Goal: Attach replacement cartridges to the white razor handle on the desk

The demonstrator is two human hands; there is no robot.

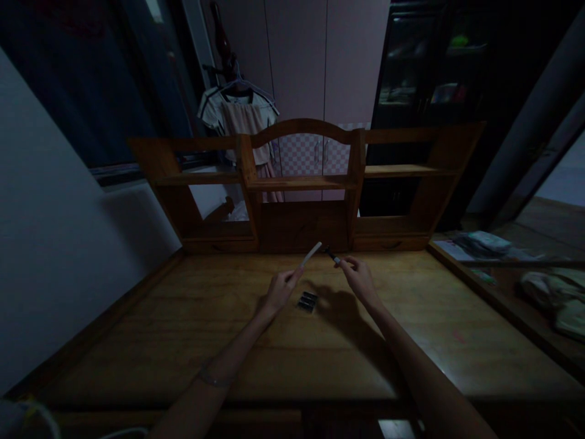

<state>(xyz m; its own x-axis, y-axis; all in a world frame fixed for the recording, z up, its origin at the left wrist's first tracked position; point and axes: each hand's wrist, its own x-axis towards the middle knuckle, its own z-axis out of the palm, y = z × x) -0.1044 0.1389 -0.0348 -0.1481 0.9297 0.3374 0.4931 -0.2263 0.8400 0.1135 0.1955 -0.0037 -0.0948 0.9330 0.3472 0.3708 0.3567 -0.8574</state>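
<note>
My left hand [281,289] is closed round the lower end of a thin, pale strip [312,252], which slants up to the right. In my right hand [357,274] is a small dark tool [332,254] with a light section near my fingers; its dark head points up and left, close to the strip's tip. Whether the two touch cannot be made out. Below and between my hands, a small pack of dark pieces [308,300] lies on the wooden desk [205,341].
A wooden shelf unit [301,183] stands along the desk's back edge. Clothes hang behind it at the left [242,116]. Beyond the desk's right edge are a plastic-wrapped item [489,241] and pale fabric [562,296].
</note>
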